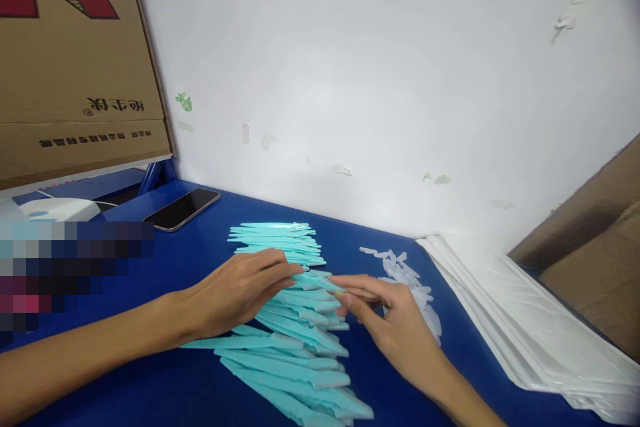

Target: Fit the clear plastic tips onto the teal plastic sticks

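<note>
My left hand point(245, 287) reaches over a row of slim turquoise knife-shaped pieces point(295, 370), its thumb and fingertips closed on one end of a piece. Opposite it, my right hand point(395, 320) pinches the other end of that turquoise knife-shaped piece point(320, 280) between thumb and fingers. The held piece lies just above the row, and its ends are partly covered by my fingers. Farther back, a second group of the same turquoise pieces point(277, 240) lies side by side. Small translucent slivers point(400, 270) are scattered beyond my right hand.
A phone point(185, 209) lies on the blue table point(185, 387) at the back left. A large printed cardboard box point(75, 80) stands at left. White plastic sheets or bags point(520, 320) are stacked at right, beside brown cardboard point(595, 267). A white wall point(350, 80) bounds the table's back.
</note>
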Tool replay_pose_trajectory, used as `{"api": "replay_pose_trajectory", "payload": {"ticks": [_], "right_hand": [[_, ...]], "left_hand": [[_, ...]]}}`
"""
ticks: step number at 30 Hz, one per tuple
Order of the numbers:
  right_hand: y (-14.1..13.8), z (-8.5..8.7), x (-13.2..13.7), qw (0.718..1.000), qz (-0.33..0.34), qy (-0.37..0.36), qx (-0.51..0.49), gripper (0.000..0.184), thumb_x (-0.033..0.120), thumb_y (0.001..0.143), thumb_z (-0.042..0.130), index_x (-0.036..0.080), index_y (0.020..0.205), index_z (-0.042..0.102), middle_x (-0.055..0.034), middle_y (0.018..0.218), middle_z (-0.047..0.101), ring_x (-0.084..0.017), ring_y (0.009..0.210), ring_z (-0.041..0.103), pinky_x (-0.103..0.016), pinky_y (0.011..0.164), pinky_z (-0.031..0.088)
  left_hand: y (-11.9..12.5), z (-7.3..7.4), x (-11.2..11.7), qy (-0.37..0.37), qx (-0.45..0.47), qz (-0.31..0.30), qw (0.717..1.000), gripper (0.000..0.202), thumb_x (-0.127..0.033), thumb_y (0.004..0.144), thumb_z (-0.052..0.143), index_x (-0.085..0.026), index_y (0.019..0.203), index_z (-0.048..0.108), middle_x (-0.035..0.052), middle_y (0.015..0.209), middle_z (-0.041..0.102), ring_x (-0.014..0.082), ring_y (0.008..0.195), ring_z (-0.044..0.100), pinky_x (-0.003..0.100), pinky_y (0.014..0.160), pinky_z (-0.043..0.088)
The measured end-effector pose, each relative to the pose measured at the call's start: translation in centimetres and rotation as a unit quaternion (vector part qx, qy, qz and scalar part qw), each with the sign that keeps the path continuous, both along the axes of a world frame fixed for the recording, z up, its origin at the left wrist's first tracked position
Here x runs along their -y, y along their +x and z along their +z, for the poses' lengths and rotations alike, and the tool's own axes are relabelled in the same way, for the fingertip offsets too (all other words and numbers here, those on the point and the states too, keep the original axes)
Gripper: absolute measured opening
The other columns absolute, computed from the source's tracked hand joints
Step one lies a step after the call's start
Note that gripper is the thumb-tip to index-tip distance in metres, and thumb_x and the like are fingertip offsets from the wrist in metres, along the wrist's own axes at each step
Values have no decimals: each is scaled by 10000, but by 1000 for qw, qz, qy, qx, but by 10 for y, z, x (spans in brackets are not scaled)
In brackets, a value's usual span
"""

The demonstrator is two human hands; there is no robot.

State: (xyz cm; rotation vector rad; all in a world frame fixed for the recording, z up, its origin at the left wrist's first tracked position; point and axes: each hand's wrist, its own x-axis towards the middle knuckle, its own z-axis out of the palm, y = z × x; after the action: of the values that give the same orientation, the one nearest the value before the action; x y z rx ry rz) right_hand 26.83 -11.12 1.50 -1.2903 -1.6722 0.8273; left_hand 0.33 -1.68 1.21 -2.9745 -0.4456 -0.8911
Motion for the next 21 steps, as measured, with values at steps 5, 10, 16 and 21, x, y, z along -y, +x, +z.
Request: {"api": "replay_pose_trajectory", "payload": {"ticks": [5, 10, 16, 21], "right_hand": [[-9, 0, 7, 998, -17, 57, -3, 219, 320, 970, 636, 295, 1102, 809, 19, 703, 759, -165, 620, 713, -261, 602, 555], [-8, -2, 5, 994, -14, 94, 49, 203, 295, 979, 638, 300, 1096, 804, 18, 800, 785, -156, 647, 701, -257, 600, 542], [-2, -4, -2, 972, -5, 183, 150, 158, 265, 987, 645, 263, 1040, 795, -20, 880, 782, -198, 824, 691, -312, 731, 548], [4, -6, -7, 969, 16, 160, 189, 172, 334, 988, 659, 282, 1103, 774, -31, 1006, 786, -226, 984, 684, -350, 851, 552]], "left_hand": [[-1, -1, 7, 0, 43, -44, 998, 427, -44, 1041, 432, -203, 1436, 457, 48, 954, 636, 129, 700, 550, 241, 595, 423], [-1, 0, 7, 15, 27, -31, 999, 360, -62, 1042, 455, -201, 1370, 507, 38, 925, 650, 140, 706, 564, 255, 576, 406], [1, 7, 1, -6, -58, 1, 998, 248, -227, 1094, 431, -184, 1262, 609, 53, 927, 674, 187, 808, 599, 320, 734, 468], [-6, 9, -18, -36, -80, 63, 994, 291, -222, 1102, 387, -176, 1100, 675, 76, 977, 665, 212, 896, 587, 343, 794, 454]]}}
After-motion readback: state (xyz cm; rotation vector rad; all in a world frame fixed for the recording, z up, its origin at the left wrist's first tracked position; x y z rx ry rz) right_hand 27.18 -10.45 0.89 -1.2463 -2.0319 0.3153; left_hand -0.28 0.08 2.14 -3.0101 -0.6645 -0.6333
